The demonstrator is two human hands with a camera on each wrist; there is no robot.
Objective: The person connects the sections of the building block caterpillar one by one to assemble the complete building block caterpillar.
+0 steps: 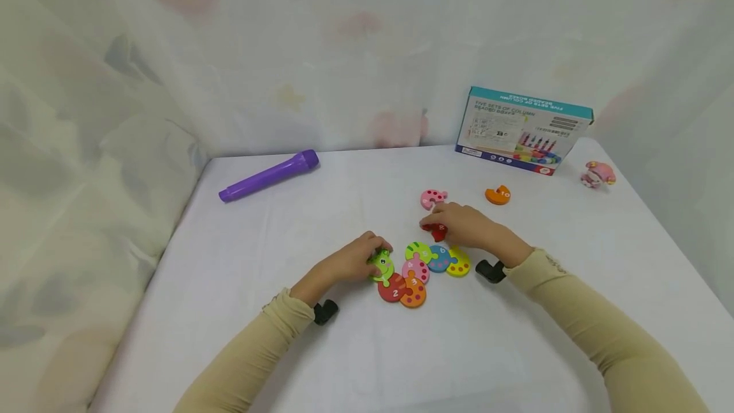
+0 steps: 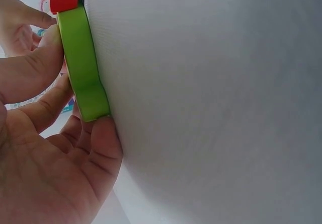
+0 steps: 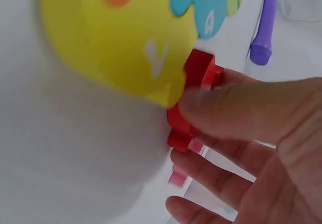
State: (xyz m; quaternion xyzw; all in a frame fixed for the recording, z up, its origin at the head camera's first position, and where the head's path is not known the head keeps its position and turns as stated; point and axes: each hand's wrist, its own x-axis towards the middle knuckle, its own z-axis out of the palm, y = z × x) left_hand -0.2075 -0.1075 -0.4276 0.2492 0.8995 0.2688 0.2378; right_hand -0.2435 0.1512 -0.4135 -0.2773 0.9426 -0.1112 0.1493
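Note:
Number puzzle pieces lie joined in a bent chain on the white cloth. At its left end is the green caterpillar head piece point(image 1: 382, 264), and my left hand point(image 1: 354, 259) grips it by the edge. From there run a red piece point(image 1: 392, 288), an orange piece point(image 1: 413, 292), a pink piece point(image 1: 415, 269), a green striped piece point(image 1: 418, 251), a blue piece point(image 1: 439, 259) and a yellow piece point(image 1: 458, 262). Behind the chain my right hand point(image 1: 466, 224) pinches another red puzzle piece point(image 3: 199, 67) between thumb and fingers. My right fingers partly cover its face.
A loose pink piece point(image 1: 432, 199) and an orange piece point(image 1: 497, 194) marked 10 lie farther back. A purple toy microphone point(image 1: 269, 176) is at the back left. A cardboard box point(image 1: 522, 131) and a small pink figurine point(image 1: 599, 174) stand at the back right.

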